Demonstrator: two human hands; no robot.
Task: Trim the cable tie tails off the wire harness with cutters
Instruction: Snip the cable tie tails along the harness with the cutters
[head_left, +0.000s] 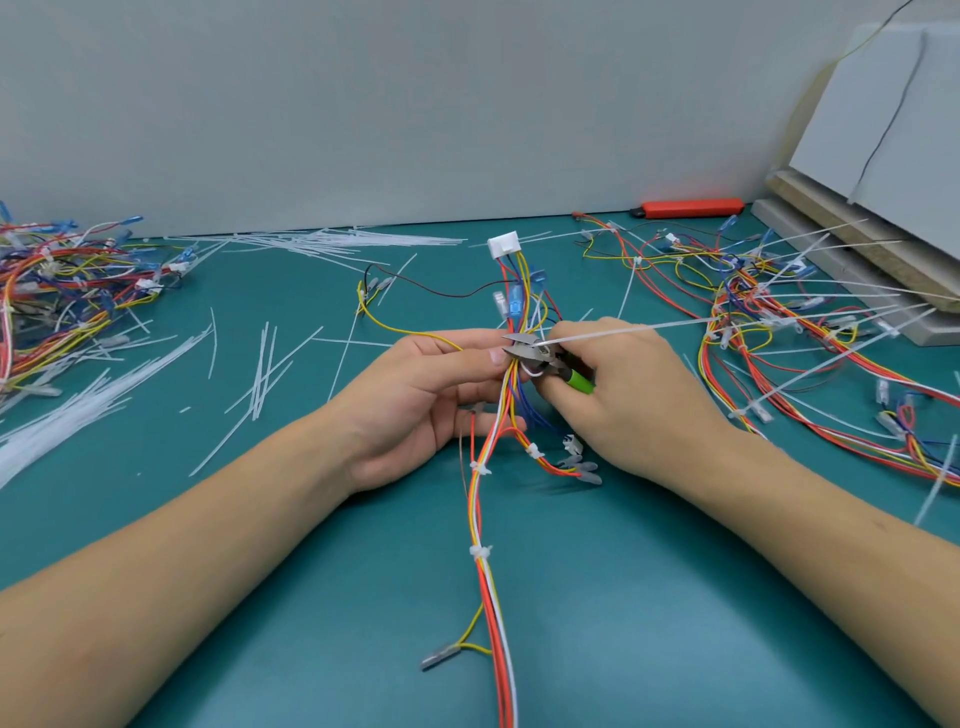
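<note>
A wire harness of red, yellow, white and blue wires lies lengthwise on the teal mat, ending in a white connector at the far end. My left hand holds the bundle near its upper part, thumb beside the wires. My right hand grips green-handled cutters, whose metal jaws sit at the base of a long white cable tie tail that sticks out to the right. Two trimmed ties wrap the bundle lower down.
A tangled pile of harnesses lies at the far left, another with long untrimmed tails at the right. Cut white tails litter the mat. A red utility knife lies by the wall; white boards lean at right.
</note>
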